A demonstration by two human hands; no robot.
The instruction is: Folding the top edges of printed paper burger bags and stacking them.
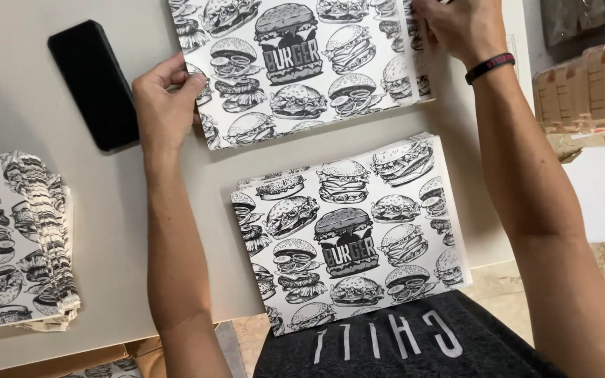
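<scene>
We pinch a burger-printed paper sheet [302,66] by its edges, left hand [166,105] and right hand [460,28] closed on it, above a stack of printed sheets [351,231]; black phone [96,84] nearby.

White paper sheets [302,63] printed with black line drawings of burgers lie on a pale grey counter [22,105], with a matching stack [351,231] nearer and another pile [15,238] at left. A glossy black phone [94,84] sits nearby; a black wristband [490,67] with red lettering circles one wrist.
</scene>
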